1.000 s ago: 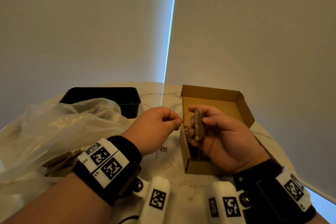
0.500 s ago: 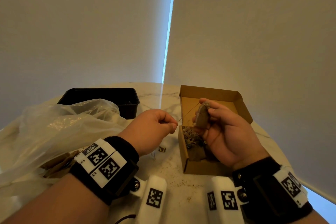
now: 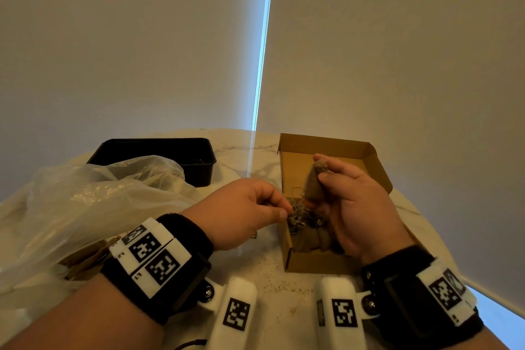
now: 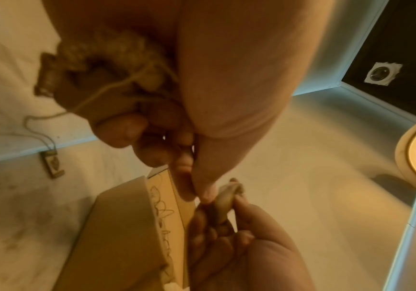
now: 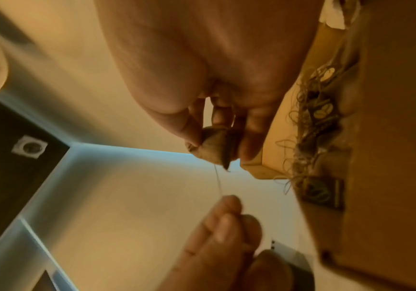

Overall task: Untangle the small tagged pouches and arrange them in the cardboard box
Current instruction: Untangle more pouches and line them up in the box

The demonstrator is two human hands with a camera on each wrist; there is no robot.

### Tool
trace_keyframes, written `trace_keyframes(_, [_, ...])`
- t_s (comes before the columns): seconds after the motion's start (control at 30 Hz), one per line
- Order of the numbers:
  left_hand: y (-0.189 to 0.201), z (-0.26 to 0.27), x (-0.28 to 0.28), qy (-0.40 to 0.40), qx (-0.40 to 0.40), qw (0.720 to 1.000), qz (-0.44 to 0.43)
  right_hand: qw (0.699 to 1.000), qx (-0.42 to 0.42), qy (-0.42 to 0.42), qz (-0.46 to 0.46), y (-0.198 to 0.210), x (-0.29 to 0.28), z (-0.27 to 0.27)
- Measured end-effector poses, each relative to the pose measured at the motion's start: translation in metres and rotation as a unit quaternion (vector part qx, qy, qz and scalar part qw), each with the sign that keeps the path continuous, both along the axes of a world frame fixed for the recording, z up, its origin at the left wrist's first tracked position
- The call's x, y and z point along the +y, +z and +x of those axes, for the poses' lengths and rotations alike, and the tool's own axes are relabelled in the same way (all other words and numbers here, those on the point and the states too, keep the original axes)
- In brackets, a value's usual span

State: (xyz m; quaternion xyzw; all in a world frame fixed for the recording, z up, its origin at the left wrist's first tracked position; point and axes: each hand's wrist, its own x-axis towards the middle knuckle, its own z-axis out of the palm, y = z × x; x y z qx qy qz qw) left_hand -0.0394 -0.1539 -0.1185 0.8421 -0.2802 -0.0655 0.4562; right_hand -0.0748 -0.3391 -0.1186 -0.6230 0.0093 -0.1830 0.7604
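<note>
Pale roller blinds back a marbled tabletop (image 3: 255,156) that carries the cardboard box (image 3: 321,263), a black tray (image 3: 199,176) and a clear plastic bag (image 3: 93,202).

Right hand (image 3: 352,207): thumb and fingers (image 5: 189,126) clamped on one small burlap pouch (image 3: 312,182), held above the open box. A thin string (image 5: 217,181) runs from the pouch's lower end toward the left hand.

Left hand (image 3: 241,210): fingers (image 5: 226,208) drawn together, pinching that string just beside the box's near-left wall. The left wrist view shows more burlap and twine tucked under its palm; whether this is a second pouch cannot be told. A small wooden tag (image 4: 52,164) on a string lies on the tabletop below those fingers.

Progress, judged: partly done. Several pouches already sit in the box beneath the right fingers, but their strings and tags form a loose tangle (image 3: 298,213) on top, so the arrangement looks unfinished. The held pouch is not yet placed. Brown items show through the bag near the left wrist; these may be further pouches, unconfirmed.
</note>
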Motion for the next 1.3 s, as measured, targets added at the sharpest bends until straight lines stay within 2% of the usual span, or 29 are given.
trace_keyframes(0.1, [0.002,-0.003,-0.001,-0.018,-0.001,0.999,-0.027,0.982,0.032,-0.039,-0.181,-0.004,-0.001,-0.004])
trace_keyframes(0.2, [0.004,-0.003,-0.004,-0.007,0.002,0.996,-0.094,0.967,0.051,0.024,-0.247,-0.005,0.004,-0.008])
trace_keyframes(0.27, [0.005,-0.003,-0.005,0.010,0.008,0.991,-0.137,0.967,0.043,0.063,-0.243,-0.003,0.009,-0.011])
trace_keyframes(0.37, [0.004,-0.001,-0.004,0.037,0.023,0.984,-0.175,0.974,0.035,0.074,-0.213,-0.002,0.012,-0.012])
trace_keyframes(0.6, [0.002,0.003,-0.006,0.078,0.028,0.980,-0.182,0.979,0.055,0.085,-0.179,-0.003,0.010,-0.010])
trace_keyframes(1.13, [0.007,-0.004,-0.005,0.056,0.025,0.983,-0.170,0.976,0.058,0.026,-0.208,-0.005,0.010,-0.008])
trace_keyframes(1.3, [0.002,0.001,-0.005,0.099,0.023,0.981,-0.166,0.977,0.057,-0.016,-0.205,-0.001,-0.001,-0.008])
